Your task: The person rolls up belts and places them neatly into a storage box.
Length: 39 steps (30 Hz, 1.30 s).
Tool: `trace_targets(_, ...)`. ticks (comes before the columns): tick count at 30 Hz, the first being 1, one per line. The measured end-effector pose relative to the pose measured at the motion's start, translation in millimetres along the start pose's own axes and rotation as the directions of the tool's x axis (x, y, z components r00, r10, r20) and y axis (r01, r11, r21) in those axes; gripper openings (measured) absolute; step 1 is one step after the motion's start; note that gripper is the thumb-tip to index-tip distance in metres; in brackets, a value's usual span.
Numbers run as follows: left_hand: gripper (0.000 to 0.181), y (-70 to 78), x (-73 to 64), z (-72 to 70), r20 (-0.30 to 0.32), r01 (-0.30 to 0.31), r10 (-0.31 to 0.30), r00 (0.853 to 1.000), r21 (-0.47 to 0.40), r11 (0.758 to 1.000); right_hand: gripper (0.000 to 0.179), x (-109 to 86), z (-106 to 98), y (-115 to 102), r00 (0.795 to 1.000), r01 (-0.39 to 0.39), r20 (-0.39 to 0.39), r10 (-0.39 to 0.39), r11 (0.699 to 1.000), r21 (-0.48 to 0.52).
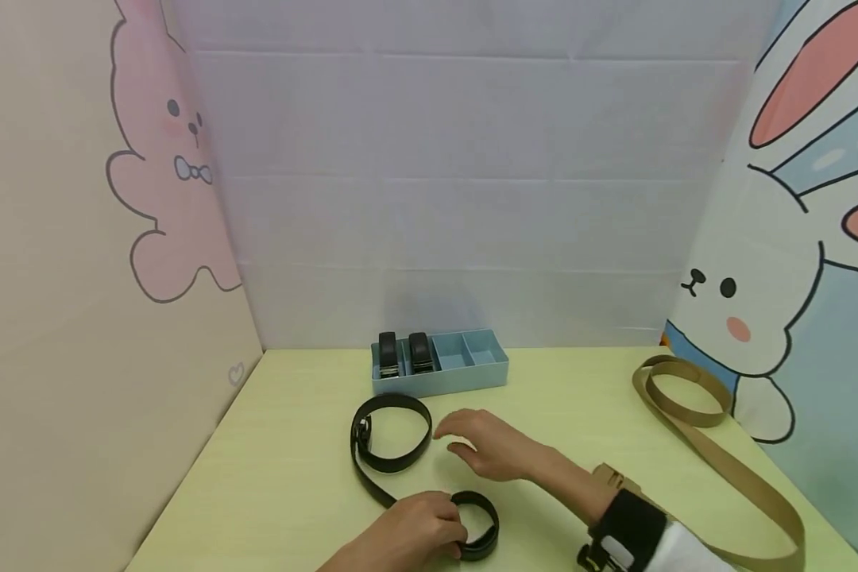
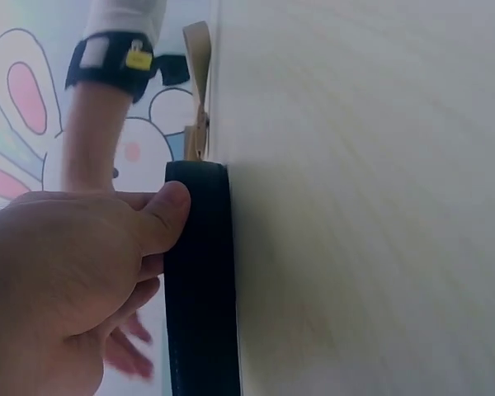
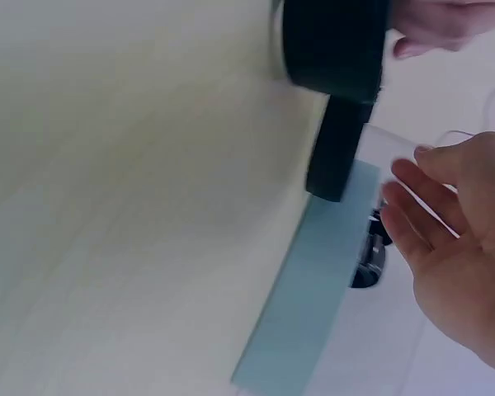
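Note:
A black belt (image 1: 372,485) stands on its edge on the table, with a wide loop and a buckle at its far end and a small coil (image 1: 491,534) at its near end. My left hand (image 1: 418,526) pinches the small coil between thumb and fingers; the left wrist view shows the thumb on the upright black strap (image 2: 202,280). My right hand (image 1: 496,445) hovers just right of the wide loop, fingers loosely bent and apart from the belt. In the right wrist view that hand (image 3: 470,247) holds nothing.
A light blue divided box (image 1: 443,385) stands at the table's back, with two rolled black belts (image 1: 388,355) in its left compartments. A tan belt (image 1: 751,481) lies along the right side, its buckle (image 1: 615,477) partly behind my right forearm. Printed cloth walls enclose the table.

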<state>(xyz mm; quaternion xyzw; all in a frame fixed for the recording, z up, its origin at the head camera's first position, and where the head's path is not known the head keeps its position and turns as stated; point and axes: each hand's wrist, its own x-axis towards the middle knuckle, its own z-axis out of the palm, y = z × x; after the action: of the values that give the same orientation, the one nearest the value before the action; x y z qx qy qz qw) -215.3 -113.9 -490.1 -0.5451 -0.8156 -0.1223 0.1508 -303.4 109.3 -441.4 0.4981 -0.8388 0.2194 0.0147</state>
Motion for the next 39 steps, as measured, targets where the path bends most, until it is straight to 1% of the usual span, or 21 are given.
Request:
trace_targets(1,0.006,0.5,0.0,-0.3,0.018,0.005,-0.004,1.0,-0.01,1.0,0.03,7.2,4.2,1.7,1.0,-0.003,0.015,0.004,0.996,-0.085)
trace_targets(3,0.006,1.6,0.2,-1.2,0.054,0.012,-0.011,0.998,-0.023,1.0,0.032,19.2,15.0,5.7,0.998,0.044,0.056,-0.031,0.969,-0.244)
trace_targets(4,0.005,2.1,0.1,-1.6,0.07,0.015,-0.014,0.997,-0.023,1.0,0.031,23.2,20.2,7.5,0.996,0.076,0.07,-0.057,0.947,-0.312)
trace_targets(6,0.006,2.9,-0.3,-3.0,0.095,0.022,-0.021,0.995,-0.009,1.0,0.022,27.4,27.5,10.8,0.991,0.131,0.078,-0.108,0.895,-0.427)
trace_targets(7,0.006,3.4,-0.5,-4.1,0.106,0.027,-0.027,0.994,0.002,1.0,0.018,27.5,28.9,12.3,0.99,0.144,0.072,-0.125,0.872,-0.467)
trace_targets(8,0.007,3.5,-1.1,-4.8,0.115,0.029,-0.031,0.993,0.019,0.999,0.014,26.0,29.1,13.9,0.989,0.147,0.067,-0.131,0.862,-0.485)
trace_targets(9,0.008,3.4,-1.9,-5.7,0.127,0.033,-0.036,0.991,0.031,0.999,0.013,22.9,27.4,15.0,0.991,0.135,0.066,-0.118,0.86,-0.491)
trace_targets(11,0.01,2.7,-4.7,-8.2,0.15,0.043,-0.049,0.987,0.046,0.998,0.014,13.0,20.4,17.6,0.994,0.108,0.07,-0.085,0.872,-0.477)
trace_targets(13,0.01,0.0,-8.7,-10.4,0.17,0.056,-0.064,0.983,0.05,0.997,0.013,-1.0,10.5,20.4,0.995,0.08,0.084,-0.048,0.895,-0.439)
trace_targets(15,0.01,-4.2,-13.9,-13.9,0.173,0.077,-0.084,0.981,0.048,0.996,0.012,-17.2,0.6,23.3,0.995,0.044,0.096,-0.006,0.916,-0.398)
trace_targets(17,0.011,-10.9,-19.2,-16.9,0.161,0.101,-0.108,0.981,0.055,0.993,0.012,-34.5,-8.5,26.6,0.994,0.014,0.104,0.026,0.932,-0.363)
trace_targets(20,0.012,-24.0,-25.7,-22.5,0.146,0.164,-0.172,0.974,0.067,0.984,0.013,-59.0,-18.7,27.9,0.993,-0.025,0.102,0.062,0.945,-0.326)
trace_targets(22,0.014,-34.6,-27.4,-25.3,0.15,0.217,-0.224,0.963,0.066,0.974,0.015,-74.2,-23.3,27.1,0.993,-0.04,0.095,0.073,0.95,-0.309)
trace_targets(26,0.015,-57.2,-27.9,-27.6,0.172,0.335,-0.334,0.927,0.024,0.942,0.018,-96.8,-26.0,21.2,0.993,-0.045,0.09,0.072,0.959,-0.279)
trace_targets(28,0.015,-68.0,-26.3,-27.3,0.178,0.376,-0.37,0.912,0.001,0.927,0.019,-103.1,-23.6,16.8,0.996,0.0,0.09,0.025,0.963,-0.269)
trace_targets(29,0.015,-73.0,-25.1,-26.6,0.181,0.391,-0.382,0.906,-0.012,0.92,0.019,-104.6,-21.0,14.3,0.996,0.036,0.088,-0.013,0.964,-0.264)
trace_targets(31,0.015,-81.9,-21.4,-25.1,0.177,0.403,-0.391,0.903,-0.034,0.915,0.021,-104.6,-13.6,7.2,0.99,0.131,0.083,-0.113,0.958,-0.256)
trace_targets(33,0.015,-89.4,-16.0,-23.0,0.172,0.402,-0.389,0.905,-0.051,0.914,0.023,-101.0,-5.1,-2.5,0.975,0.222,0.079,-0.209,0.942,-0.253)
trace_targets(34,0.015,-92.5,-12.9,-21.8,0.165,0.395,-0.381,0.91,-0.064,0.916,0.022,-97.8,-0.6,-8.3,0.966,0.258,0.079,-0.246,0.934,-0.248)
trace_targets(36,0.015,-98.5,-6.0,-18.6,0.161,0.387,-0.371,0.914,-0.08,0.919,0.019,-89.2,7.8,-21.6,0.95,0.312,0.089,-0.299,0.921,-0.232)
trace_targets(39,0.023,-105.6,5.5,-13.8,0.178,0.38,-0.36,0.916,-0.092,0.92,0.013,-72.3,19.9,-42.0,0.927,0.375,0.111,-0.359,0.909,-0.183)
